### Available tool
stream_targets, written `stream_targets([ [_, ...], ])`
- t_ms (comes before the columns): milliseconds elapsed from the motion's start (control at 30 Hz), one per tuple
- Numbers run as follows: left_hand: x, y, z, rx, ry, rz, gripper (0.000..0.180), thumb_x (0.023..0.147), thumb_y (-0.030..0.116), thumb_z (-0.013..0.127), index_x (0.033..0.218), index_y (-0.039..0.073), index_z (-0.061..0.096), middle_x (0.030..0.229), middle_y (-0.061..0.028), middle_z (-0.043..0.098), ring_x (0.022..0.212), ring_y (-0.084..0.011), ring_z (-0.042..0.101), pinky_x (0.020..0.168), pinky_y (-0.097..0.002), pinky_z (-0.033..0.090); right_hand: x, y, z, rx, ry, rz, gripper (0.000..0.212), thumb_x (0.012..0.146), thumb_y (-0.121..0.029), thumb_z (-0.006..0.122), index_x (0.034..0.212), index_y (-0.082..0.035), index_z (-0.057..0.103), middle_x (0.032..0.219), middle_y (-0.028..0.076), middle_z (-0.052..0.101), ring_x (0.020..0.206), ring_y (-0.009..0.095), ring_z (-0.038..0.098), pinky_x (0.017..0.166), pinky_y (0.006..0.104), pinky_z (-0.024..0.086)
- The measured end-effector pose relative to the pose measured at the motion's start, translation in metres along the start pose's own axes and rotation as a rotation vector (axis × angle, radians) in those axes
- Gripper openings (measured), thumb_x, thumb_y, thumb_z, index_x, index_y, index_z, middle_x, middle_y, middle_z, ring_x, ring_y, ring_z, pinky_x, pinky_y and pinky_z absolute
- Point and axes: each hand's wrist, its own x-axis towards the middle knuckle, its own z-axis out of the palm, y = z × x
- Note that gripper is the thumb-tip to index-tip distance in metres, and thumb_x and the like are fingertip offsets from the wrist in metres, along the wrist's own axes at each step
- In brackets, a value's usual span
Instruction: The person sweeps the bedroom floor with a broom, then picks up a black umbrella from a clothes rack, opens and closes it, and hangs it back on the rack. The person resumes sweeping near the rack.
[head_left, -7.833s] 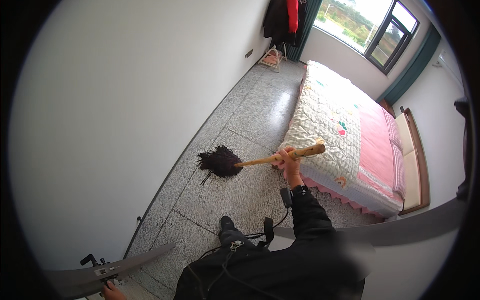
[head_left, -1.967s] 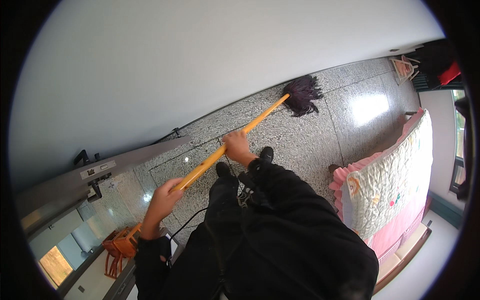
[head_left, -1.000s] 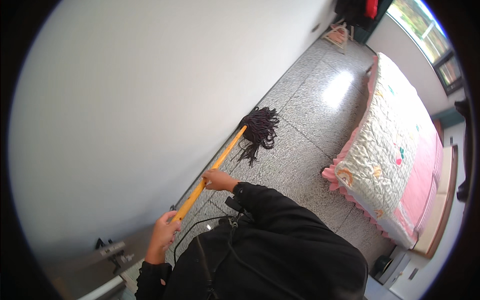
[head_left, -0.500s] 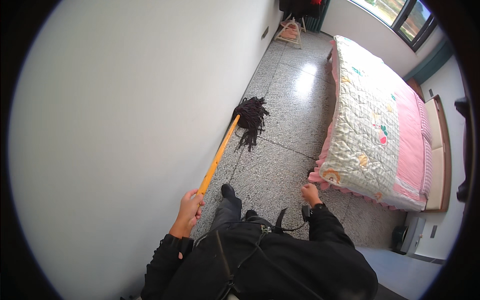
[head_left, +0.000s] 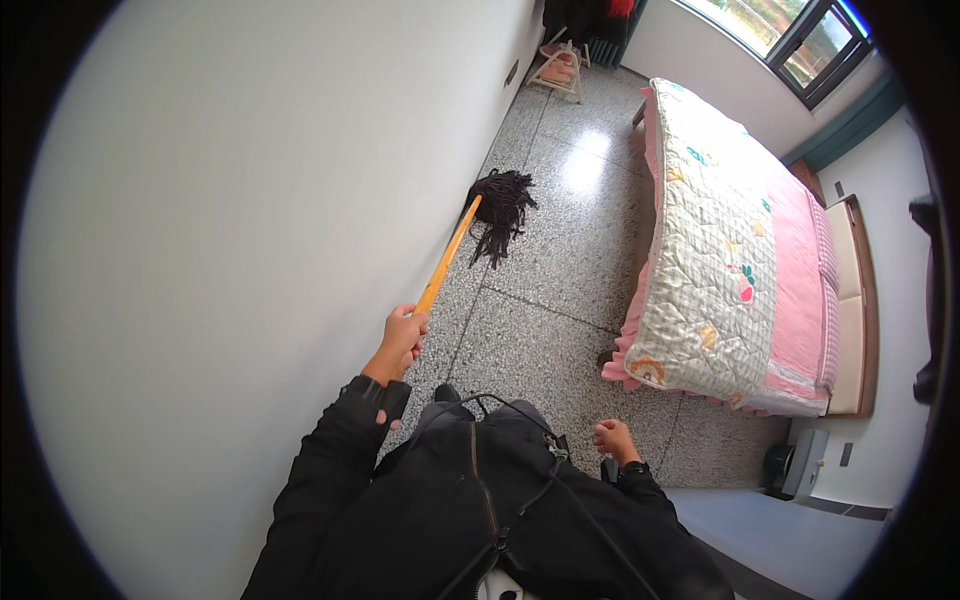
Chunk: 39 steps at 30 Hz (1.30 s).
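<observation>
My left hand (head_left: 402,338) is wrapped round the yellow wooden handle of a mop (head_left: 448,258), with the arm stretched forward along the wall. At the handle's far end, dark, stringy strands form the mop head (head_left: 503,208); they rest on the speckled floor against the foot of the wall. Off to my right, near the bed's corner, my right hand (head_left: 615,440) hangs in the air with its fingers curled in. It appears to hold nothing.
Along my left runs a plain white wall (head_left: 250,200). A bed (head_left: 700,250) with a quilt and pink frill stands at the right on the grey speckled floor (head_left: 540,340). A white-framed rack (head_left: 560,75) is at the far end, below a window (head_left: 800,50). A grey door (head_left: 770,530) is at lower right.
My left hand has moved forward, and the mop head lies farther ahead along the wall. My right hand has come back closer to my body.
</observation>
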Motion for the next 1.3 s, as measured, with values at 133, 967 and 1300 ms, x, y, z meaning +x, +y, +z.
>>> stream_targets([
  [133, 0.034, 0.024, 0.01, 0.029, -0.002, 0.0, 0.057, 0.093, 0.022, 0.069, 0.144, 0.006, 0.049, 0.078, -0.0052, 0.061, 0.045, -0.0093, 0.043, 0.038, -0.0296, 0.03, 0.031, -0.023, 0.0, -0.017, 0.045, -0.007, 0.029, 0.094, -0.016, 0.067, 0.117, 0.001, 0.067, 0.09, 0.009, 0.071, 0.066, 0.018, 0.068, 0.052, 0.0318, 0.053],
  [967, -0.134, -0.138, -0.051, -0.053, 0.139, -0.134, 0.048, 0.1, 0.021, 0.066, 0.143, 0.006, 0.052, 0.081, -0.004, 0.064, 0.044, -0.0053, 0.041, 0.038, -0.0229, 0.03, 0.203, -0.185, -0.027, -0.512, -0.285, -0.358, 0.03, 0.093, -0.023, 0.072, 0.111, 0.0, 0.071, 0.084, 0.008, 0.073, 0.065, 0.016, 0.07, 0.055, 0.0322, 0.054],
  [1300, -0.377, -0.357, -0.142, -0.11, 0.225, -0.304, 0.039, 0.099, 0.028, 0.067, 0.13, 0.005, 0.062, 0.081, -0.0027, 0.066, 0.042, -0.0049, 0.046, 0.037, -0.0234, 0.033, 0.173, -0.153, 0.018, -0.675, -0.44, -0.277, 0.03, 0.091, -0.024, 0.071, 0.11, 0.0, 0.071, 0.082, 0.007, 0.073, 0.061, 0.017, 0.068, 0.053, 0.033, 0.053],
])
